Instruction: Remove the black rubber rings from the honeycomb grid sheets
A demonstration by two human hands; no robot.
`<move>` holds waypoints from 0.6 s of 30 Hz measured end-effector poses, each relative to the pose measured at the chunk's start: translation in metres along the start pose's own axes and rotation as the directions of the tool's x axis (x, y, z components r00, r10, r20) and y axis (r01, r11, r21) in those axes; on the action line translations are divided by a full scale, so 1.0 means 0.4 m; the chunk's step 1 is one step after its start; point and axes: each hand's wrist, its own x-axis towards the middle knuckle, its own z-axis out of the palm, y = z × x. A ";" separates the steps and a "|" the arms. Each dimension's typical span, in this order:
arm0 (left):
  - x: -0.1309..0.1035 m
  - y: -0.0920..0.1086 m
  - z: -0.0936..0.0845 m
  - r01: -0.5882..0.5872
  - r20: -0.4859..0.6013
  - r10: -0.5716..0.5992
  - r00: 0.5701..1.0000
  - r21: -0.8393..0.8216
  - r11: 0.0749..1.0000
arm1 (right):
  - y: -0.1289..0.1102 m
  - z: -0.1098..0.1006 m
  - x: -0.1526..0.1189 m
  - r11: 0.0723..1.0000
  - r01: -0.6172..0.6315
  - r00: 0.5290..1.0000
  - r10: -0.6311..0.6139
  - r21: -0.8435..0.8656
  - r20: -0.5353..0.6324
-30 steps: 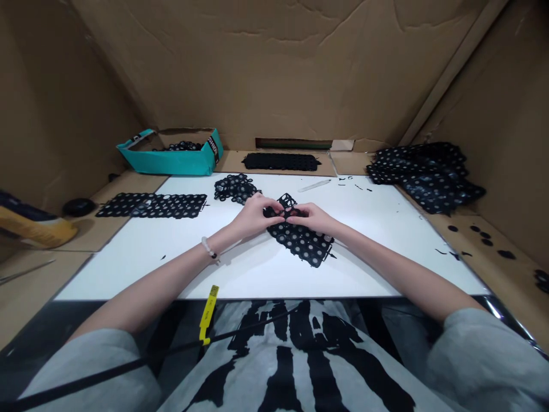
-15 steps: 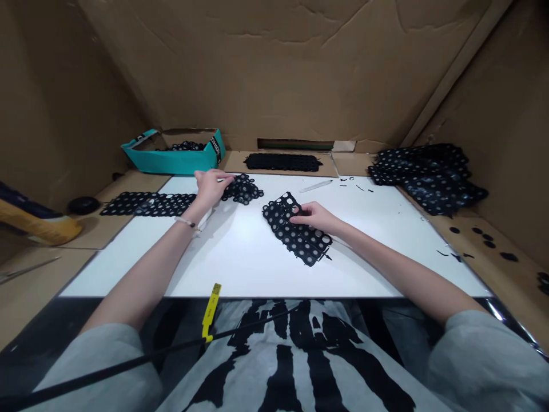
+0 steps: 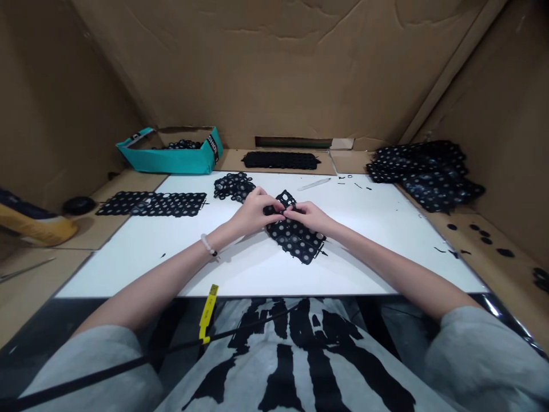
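Note:
A black sheet of joined rubber rings (image 3: 295,240) lies aslant on the white board (image 3: 249,272), with open holes at its far end. My left hand (image 3: 258,210) pinches at the sheet's upper part, its thumb and forefinger closed; what small piece sits between them is hidden. From the other side my right hand (image 3: 312,216) grips the same sheet with thumb and fingers, its tips almost meeting the left ones. Just behind my left hand is a heap of loose black rings (image 3: 234,186).
Another black sheet (image 3: 171,204) lies at the left, near a teal box (image 3: 171,160) holding rings. A black stack (image 3: 281,160) and a white pen-like tool (image 3: 314,184) are at the back. Piled sheets (image 3: 424,171) stand right. Cardboard walls (image 3: 291,74) surround the board.
My left hand has left the ring heap and come right and nearer, to the sheet beside my right hand. My right hand has barely moved; the sheet stays about where it was.

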 end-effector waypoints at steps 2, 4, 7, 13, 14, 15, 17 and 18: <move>-0.002 -0.002 0.007 0.068 -0.039 -0.071 0.997 -0.064 0.996 | -0.003 -0.009 0.000 1.000 -0.017 0.998 0.017 0.010 0.065; 0.004 -0.013 0.005 0.144 -0.055 -0.151 0.987 -0.120 0.982 | -0.001 -0.017 0.000 0.999 -0.046 0.993 0.044 0.017 0.107; 0.019 -0.059 -0.016 0.264 -0.092 -0.296 0.951 -0.258 0.929 | 0.009 -0.023 0.000 0.995 -0.096 0.992 0.093 0.034 0.086; 0.008 -0.247 -0.116 0.419 -0.451 -0.418 0.789 -0.104 0.902 | 0.010 -0.016 -0.010 0.979 -0.193 0.981 0.192 0.058 0.028; 0.001 -0.270 -0.127 0.430 -0.485 -0.373 0.791 0.007 0.903 | 0.008 -0.013 -0.012 0.977 -0.201 0.980 0.201 0.064 0.007; -0.006 -0.286 -0.133 0.439 -0.508 -0.333 0.794 0.102 0.893 | 0.006 -0.010 -0.013 0.976 -0.207 0.978 0.208 0.067 -0.013; -0.014 -0.286 -0.132 0.435 -0.530 -0.266 0.805 0.224 0.872 | 0.004 -0.003 -0.014 0.976 -0.207 0.976 0.211 0.064 -0.055; -0.013 -0.271 -0.125 0.413 -0.526 -0.233 0.818 0.254 0.874 | 0.005 0.000 -0.014 0.978 -0.199 0.977 0.203 0.061 -0.071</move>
